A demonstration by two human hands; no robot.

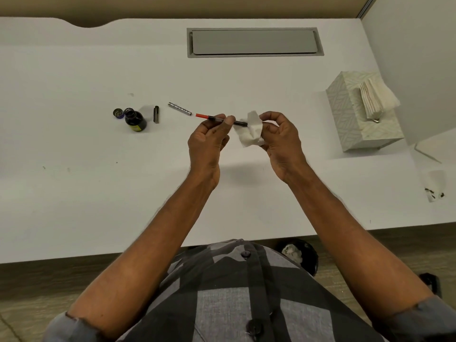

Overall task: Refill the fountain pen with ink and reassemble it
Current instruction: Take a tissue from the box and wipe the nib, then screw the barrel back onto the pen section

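My left hand (pixel 209 141) pinches the pen's inner section (pixel 214 117), a thin black piece with a red-tipped converter pointing left. My right hand (pixel 278 139) grips a crumpled white tissue (pixel 251 130) wrapped round the nib end, which is hidden. On the white desk (pixel 74 193) to the left stands an open dark ink bottle (pixel 134 119), its cap (pixel 118 113) lying beside it. A short black pen part (pixel 156 114) and a silver barrel (pixel 179 108) lie between the bottle and my hands.
A patterned tissue box (pixel 357 114) stands at the right with tissues sticking out. An ink-stained tissue (pixel 435 185) lies near the right edge. A grey cable flap (pixel 254 42) is set into the desk at the back. A bin (pixel 299 253) sits under the desk.
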